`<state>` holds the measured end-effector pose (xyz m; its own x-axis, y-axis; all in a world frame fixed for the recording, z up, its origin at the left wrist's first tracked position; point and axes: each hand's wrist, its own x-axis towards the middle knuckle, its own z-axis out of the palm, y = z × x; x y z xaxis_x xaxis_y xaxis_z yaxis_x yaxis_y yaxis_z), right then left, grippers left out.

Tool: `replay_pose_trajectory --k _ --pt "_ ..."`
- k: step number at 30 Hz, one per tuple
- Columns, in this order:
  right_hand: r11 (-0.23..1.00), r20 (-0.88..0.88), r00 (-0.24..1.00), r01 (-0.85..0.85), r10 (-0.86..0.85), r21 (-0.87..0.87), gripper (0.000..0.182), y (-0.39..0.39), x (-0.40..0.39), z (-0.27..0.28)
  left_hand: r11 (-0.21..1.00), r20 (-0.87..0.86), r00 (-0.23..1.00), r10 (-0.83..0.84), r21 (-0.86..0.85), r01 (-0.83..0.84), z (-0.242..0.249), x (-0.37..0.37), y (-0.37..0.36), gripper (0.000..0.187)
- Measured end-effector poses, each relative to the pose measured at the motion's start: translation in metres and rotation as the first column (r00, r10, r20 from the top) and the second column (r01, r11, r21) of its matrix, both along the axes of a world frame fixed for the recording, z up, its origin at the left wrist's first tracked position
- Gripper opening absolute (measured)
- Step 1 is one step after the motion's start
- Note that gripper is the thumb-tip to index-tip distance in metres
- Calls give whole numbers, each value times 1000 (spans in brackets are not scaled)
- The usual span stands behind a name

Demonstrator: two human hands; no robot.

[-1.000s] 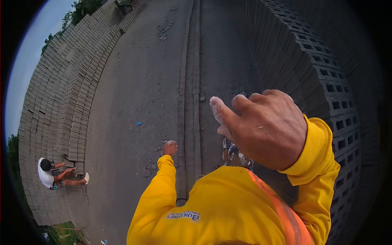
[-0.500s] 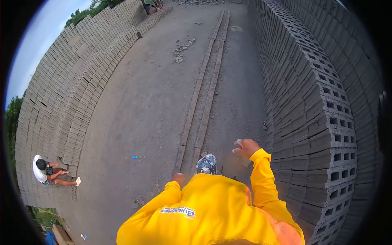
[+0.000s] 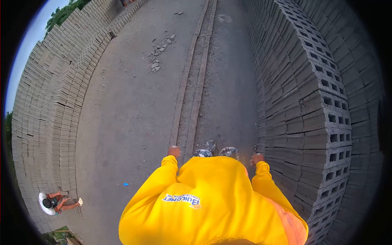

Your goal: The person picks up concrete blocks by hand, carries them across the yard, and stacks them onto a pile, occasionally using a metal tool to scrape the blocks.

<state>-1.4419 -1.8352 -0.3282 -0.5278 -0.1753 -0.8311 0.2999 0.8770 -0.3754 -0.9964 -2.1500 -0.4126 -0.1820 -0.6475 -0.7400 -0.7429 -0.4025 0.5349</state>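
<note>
My left hand (image 3: 174, 151) hangs low in front of my body, close to the near end of the wooden planks (image 3: 182, 96). It looks closed like a loose fist, and nothing shows in it. At the other side, my right hand (image 3: 257, 158) is by the tall stack of hollow concrete blocks (image 3: 294, 122), apart from it as far as I can see. Its fingers are loosely bent and slightly apart, with no object visible in them. Yellow sleeves cover both arms. My patterned trousers (image 3: 230, 152) and one shoe (image 3: 210, 145) show on the ground between the hands.
Two plank strips run ahead along the grey ground. Broken rubble (image 3: 159, 51) lies left of them. Another block wall (image 3: 45, 106) lines the left, where a seated person (image 3: 55, 202) works. A blue scrap (image 3: 126, 184) lies on the ground.
I have moved forward along the planks. My right hand has dropped from its raised position towards my side, and my left hand has swung forward. The seated person appears lower in view.
</note>
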Motion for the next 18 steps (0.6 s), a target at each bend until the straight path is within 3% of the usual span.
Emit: replay_pose_trajectory --k 1,2,3,5,8,11,13,15,17,18 --pt "998 9 998 59 -59 -24 20 12 -15 -16 995 -74 993 94 -18 -95 6 -43 -46 30" --pt "991 11 993 120 -119 -63 20 16 -28 -29 992 -41 993 112 -50 -114 63 -102 -83 31" --pt "977 -3 977 213 -213 -4 23 14 -35 -30 991 -86 994 72 -105 -81 89 -151 -123 33" --pt "911 -56 915 403 -399 89 26 3 -52 -33 982 -174 985 6 -185 -38 105 -231 -201 34" --pt "836 -48 852 521 -521 170 28 -58 -105 -57 973 -259 965 -50 -231 -12 101 -349 -308 34" --pt "847 13 867 484 -499 222 32 -150 -188 -89 975 -175 978 -110 -211 72 78 -435 -395 31" --pt "886 45 901 414 -432 209 34 -229 -264 -105 979 -106 994 -40 -202 17 59 -474 -431 32" --pt "930 20 936 347 -352 123 37 -323 -355 -113 981 70 979 -189 -18 191 74 -507 -471 35" --pt "930 -37 930 364 -366 -41 34 -447 -445 -76 993 14 994 -110 44 109 86 -535 -508 36" --pt "965 18 967 254 -253 -70 30 -514 -497 -49 994 -16 998 -60 87 61 88 -547 -518 37"
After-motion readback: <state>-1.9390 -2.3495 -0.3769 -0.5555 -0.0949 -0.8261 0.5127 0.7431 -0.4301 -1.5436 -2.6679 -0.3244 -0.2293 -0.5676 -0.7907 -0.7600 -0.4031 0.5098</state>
